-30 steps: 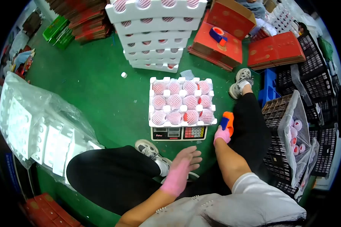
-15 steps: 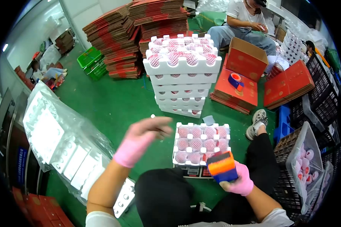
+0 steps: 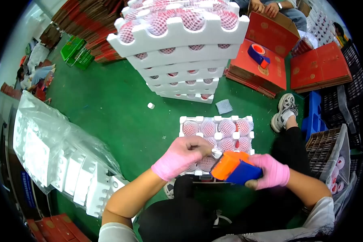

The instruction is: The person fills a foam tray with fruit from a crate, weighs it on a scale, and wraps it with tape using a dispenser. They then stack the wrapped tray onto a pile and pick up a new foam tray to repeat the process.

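My right hand (image 3: 268,171), in a pink glove, grips an orange and blue tape dispenser (image 3: 236,168) over the near right part of a white foam tray (image 3: 252,135). The tray holds rows of round fruit (image 3: 226,128) in pink-white foam nets. At the dispenser's front, my left hand (image 3: 183,155), in a pink glove with bare fingertips, pinches its fingers together. A short pale strip, apparently the tape end (image 3: 216,154), shows between the fingertips and the dispenser. Both hands hide part of the fruit. Under the tray, a scale (image 3: 205,178) shows partly.
Stacked foam trays (image 3: 181,40) of netted fruit stand ahead. Red cartons (image 3: 256,74) with another tape dispenser (image 3: 258,55) lie to the right, near a seated person. Bagged foam trays (image 3: 76,173) lie left. Crates (image 3: 324,149) stand right, a green basket (image 3: 76,52) at far left.
My left hand has come down and right to the dispenser, and its fingers have closed. The dispenser is turned with its front toward the left hand. The view has tilted downward.
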Demonstrator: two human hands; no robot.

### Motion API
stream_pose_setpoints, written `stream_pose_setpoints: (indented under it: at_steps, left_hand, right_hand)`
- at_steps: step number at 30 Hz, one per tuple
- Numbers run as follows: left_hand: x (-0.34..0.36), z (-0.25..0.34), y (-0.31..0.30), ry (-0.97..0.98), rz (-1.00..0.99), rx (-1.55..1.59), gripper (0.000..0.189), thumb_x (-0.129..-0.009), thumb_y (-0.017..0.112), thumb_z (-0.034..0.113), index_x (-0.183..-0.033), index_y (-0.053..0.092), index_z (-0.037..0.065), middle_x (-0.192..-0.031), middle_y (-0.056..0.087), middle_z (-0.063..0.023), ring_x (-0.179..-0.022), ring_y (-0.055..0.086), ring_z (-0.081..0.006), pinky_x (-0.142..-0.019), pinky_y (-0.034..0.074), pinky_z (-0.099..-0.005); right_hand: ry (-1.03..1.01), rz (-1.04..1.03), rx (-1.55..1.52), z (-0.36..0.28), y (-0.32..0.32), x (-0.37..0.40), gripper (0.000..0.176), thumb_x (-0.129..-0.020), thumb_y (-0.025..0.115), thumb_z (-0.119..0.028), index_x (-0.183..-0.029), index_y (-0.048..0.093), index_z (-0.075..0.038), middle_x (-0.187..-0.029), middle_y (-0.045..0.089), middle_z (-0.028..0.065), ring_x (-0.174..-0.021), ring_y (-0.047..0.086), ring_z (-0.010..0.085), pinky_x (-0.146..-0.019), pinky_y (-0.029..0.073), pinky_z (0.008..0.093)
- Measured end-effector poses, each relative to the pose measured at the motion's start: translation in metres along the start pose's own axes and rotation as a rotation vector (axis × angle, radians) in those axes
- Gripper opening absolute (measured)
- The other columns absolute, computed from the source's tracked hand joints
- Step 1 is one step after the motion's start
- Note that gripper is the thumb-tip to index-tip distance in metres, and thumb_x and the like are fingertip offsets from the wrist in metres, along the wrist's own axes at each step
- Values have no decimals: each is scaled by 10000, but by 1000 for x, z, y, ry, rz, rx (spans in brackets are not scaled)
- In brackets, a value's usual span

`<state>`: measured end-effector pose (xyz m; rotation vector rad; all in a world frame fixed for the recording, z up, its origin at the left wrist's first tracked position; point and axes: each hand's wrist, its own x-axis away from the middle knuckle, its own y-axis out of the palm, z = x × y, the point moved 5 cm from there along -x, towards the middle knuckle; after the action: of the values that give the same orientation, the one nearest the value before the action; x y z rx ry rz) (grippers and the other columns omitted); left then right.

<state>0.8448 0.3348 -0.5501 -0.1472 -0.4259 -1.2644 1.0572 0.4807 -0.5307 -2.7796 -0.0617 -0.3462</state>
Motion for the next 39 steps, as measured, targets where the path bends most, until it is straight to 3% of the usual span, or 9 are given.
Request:
stream_pose_setpoints:
  at_steps: [2,5,8,11,16,19,22,28,39]
  left_hand:
    - [-13,-28,-24,58,162,70,157,-908,649,139,-969,677,-3,-847,650,-53,-771,602,-129,-699,514,-278]
    - [-27,-60,-55,105,242,290,438,-966,634,406,-1087,659,-15,-917,657,-76,-813,625,-147,-725,532,-276]
    - [-28,-64,-43,8,87,342,638,-980,552,561,-1200,654,-28,-1027,666,-95,-878,635,-154,-788,529,-265]
    - [-25,-61,-22,-25,-155,243,590,-990,540,484,-1296,627,-13,-1129,670,-75,-888,628,-144,-773,518,-259]
    - [-25,-42,6,-96,-92,76,165,-900,696,90,-1006,743,-27,-901,692,-40,-816,601,-103,-779,499,-253]
    - [-20,-40,8,-53,53,49,164,-905,699,121,-951,730,-33,-878,681,-35,-789,592,-100,-740,490,-251]
    - [-20,-52,-11,-4,238,122,126,-900,677,97,-923,726,-16,-832,657,-23,-725,575,-95,-665,478,-250]
    - [-43,-132,-137,-102,514,133,122,-949,668,133,-935,697,15,-779,626,-3,-641,538,-88,-583,443,-233]
    - [-72,-165,-130,-110,520,282,138,-948,690,138,-967,668,2,-766,604,0,-632,533,-86,-562,446,-234]
  right_hand:
    - [-13,-58,86,23,-8,-9,443,-731,844,-231,-1092,678,-35,-902,655,130,-826,657,298,-762,551,373]
    - [-4,-86,54,26,-13,-19,436,-723,845,-232,-1074,679,-32,-917,654,134,-847,651,301,-787,544,381]
    - [-18,-111,37,36,-11,-24,440,-714,848,-229,-1069,681,-30,-930,652,137,-869,647,305,-807,538,389]
    - [-10,-128,18,40,-11,-28,453,-701,852,-223,-1075,683,-30,-937,649,140,-879,643,315,-814,535,392]
    - [32,-88,-2,45,-9,-28,468,-704,904,-234,-1069,695,-28,-890,672,112,-804,674,236,-745,550,344]
    - [246,-101,-116,33,-13,-31,512,-728,940,-268,-1124,717,-33,-801,711,56,-690,663,94,-665,551,278]
    - [406,-154,-155,37,-27,-34,537,-754,910,-232,-1218,713,-47,-775,711,34,-689,638,71,-666,541,266]
    - [486,-64,325,95,-135,1,459,-705,915,-308,-1015,750,-13,-766,715,67,-711,662,120,-711,550,287]
    - [658,31,495,150,-177,34,537,-718,878,-411,-1081,744,-38,-863,747,135,-783,709,221,-784,563,330]
